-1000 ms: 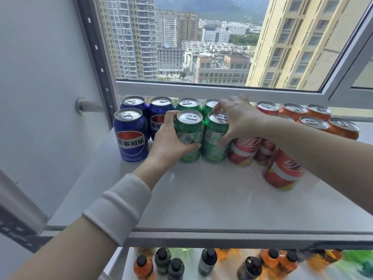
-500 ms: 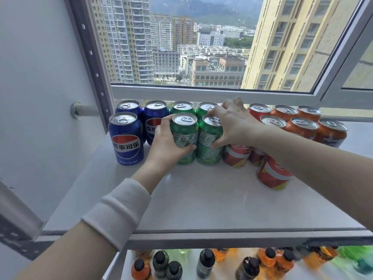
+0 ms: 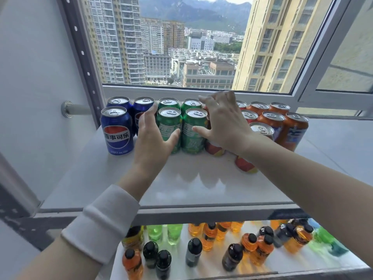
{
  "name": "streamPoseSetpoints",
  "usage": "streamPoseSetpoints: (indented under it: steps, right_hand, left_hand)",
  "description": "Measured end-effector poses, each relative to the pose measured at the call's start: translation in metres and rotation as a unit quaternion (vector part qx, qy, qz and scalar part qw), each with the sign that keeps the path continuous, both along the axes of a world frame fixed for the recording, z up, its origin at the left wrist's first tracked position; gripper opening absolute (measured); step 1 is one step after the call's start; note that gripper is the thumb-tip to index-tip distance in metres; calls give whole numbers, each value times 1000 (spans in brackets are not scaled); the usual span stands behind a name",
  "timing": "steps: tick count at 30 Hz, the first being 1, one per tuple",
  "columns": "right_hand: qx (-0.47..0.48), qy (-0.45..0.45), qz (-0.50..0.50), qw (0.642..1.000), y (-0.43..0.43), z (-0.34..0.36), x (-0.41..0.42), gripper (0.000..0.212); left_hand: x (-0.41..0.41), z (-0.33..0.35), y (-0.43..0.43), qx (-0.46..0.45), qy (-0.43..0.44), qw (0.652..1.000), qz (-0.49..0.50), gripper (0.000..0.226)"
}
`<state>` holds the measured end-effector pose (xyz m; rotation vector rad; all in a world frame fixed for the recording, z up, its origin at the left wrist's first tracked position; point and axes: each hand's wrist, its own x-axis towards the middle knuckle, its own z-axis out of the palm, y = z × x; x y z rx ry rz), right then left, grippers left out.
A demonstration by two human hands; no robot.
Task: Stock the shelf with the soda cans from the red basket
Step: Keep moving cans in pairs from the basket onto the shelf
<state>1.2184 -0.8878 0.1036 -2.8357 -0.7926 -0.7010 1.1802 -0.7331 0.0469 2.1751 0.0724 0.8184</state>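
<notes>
- Standing upright on the white flat shelf board (image 3: 201, 188), the soda cans sit in rows along its back edge, just below the window frame (image 3: 181, 90).
- From left to right come blue cola cans (image 3: 117, 130), green cans, red cans (image 3: 245, 165) and orange cans (image 3: 292, 130).
- The front-left green aluminium can (image 3: 168, 122) and the front-right green aluminium can (image 3: 194, 138) stand side by side, touching or nearly so, in front of two more green ones.
- The left hand (image 3: 153, 138), with a white knit cuff (image 3: 101, 223) on its wrist, has its fingers straight and spread. They reach up between the blue cans and the front-left green can, and the thumb lies across that can's lower side.
- The right hand (image 3: 224, 126) is spread wide, with fingers fanned above the can tops and the thumb pointing at the front-right green can's side. It holds nothing.
- Whether either thumb actually presses on its can I cannot tell.
- The right forearm crosses over the red cans and hides most of them.
- On the lower shelf stand small plastic drink bottles (image 3: 250, 245) with black caps, filled with orange, green or dark liquid.
</notes>
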Motion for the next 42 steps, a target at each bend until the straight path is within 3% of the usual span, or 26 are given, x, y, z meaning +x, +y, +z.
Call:
streamPoseSetpoints:
  steps: [7,12,20,28,33,37,42]
  right_hand:
    - [23,-60,76,995,-44,-19,-67,71]
    - [64,-45,110,991,-88,-61,-114,64]
    - [123,48,81,988,-146,-138,-196,52]
    - [76,201,18,976,-191,-262,-270,51]
    - [76,358,-69,928,-229,-338,-296,55]
    - [68,494,-148,854,-264,-410,-316,58]
    - [38,595,-208,775,-297,-479,-327,58]
  left_hand:
    - [-65,7,-42,51,-33,997,40,59]
    - [-114,-16,-88,82,-15,995,58,55]
    - [-185,-72,-138,88,70,994,10,50]
    - [-250,-184,-171,49,215,974,-50,50]
    - [-270,-262,-193,15,332,942,-55,50]
    - [-285,-342,-211,-47,447,893,-35,50]
    - [-303,-427,-231,-118,541,832,-23,50]
